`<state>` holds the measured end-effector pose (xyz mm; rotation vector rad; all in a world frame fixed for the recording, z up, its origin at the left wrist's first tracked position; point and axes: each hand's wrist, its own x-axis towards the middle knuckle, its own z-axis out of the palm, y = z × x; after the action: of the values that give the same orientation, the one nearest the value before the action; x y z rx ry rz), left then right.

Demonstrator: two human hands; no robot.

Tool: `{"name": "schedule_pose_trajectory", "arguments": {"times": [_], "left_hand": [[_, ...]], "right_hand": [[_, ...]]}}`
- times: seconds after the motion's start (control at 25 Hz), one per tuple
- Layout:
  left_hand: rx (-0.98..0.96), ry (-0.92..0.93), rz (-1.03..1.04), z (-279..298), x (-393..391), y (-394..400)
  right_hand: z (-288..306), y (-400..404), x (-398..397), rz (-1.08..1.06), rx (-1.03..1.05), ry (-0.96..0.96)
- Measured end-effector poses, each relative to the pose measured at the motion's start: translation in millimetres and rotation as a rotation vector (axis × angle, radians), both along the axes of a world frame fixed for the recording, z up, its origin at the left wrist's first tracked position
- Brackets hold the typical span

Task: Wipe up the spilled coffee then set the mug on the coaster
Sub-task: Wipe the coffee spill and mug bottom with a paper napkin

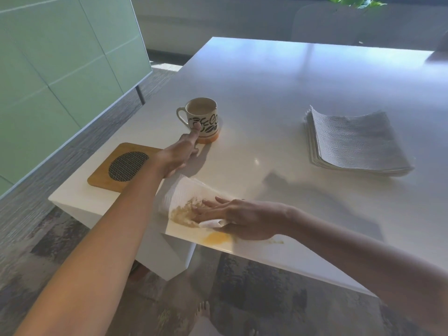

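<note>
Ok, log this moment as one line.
stage: wiping | right hand: pressing paper towel on spill | left hand: reaching for mug | coaster: unused

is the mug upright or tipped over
Upright: the mug stands on its base on the table, rim up, coffee visible inside.

mug (202, 118) — black lettering on its side | partly hidden — not legible as a word

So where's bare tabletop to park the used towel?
Bare: between mug and napkin stack, and the far table. Crowded: near edge, with coaster, left hand, right hand on paper towel, spill.
</note>
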<state>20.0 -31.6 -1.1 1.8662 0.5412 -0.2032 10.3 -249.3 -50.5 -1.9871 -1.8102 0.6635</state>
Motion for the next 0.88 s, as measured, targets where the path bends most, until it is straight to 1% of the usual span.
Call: {"name": "schedule_pose_trajectory", "arguments": {"times": [0.08, 0.2, 0.44, 0.72, 0.88], "left_hand": [[0.012, -0.008, -0.005, -1, -1, -2], [0.035, -0.009, -0.007, -5, -1, 0], [0.052, -0.012, 0.001, -10, -2, -1], [0.059, 0.02, 0.009, -13, -3, 3], [0.065, 0.009, 0.022, -14, -1, 1]], "right_hand": [[2, -5, -3, 0.049, -0.002, 0.024], [1, -14, -2, 0.064, -0.015, 0.072], [7, -43, 1, 0.01, -0.118, 0.2], [12, -79, 3, -0.02, -0.144, 0.325], [11, -99, 5, -0.089, -0.165, 0.415]]}}
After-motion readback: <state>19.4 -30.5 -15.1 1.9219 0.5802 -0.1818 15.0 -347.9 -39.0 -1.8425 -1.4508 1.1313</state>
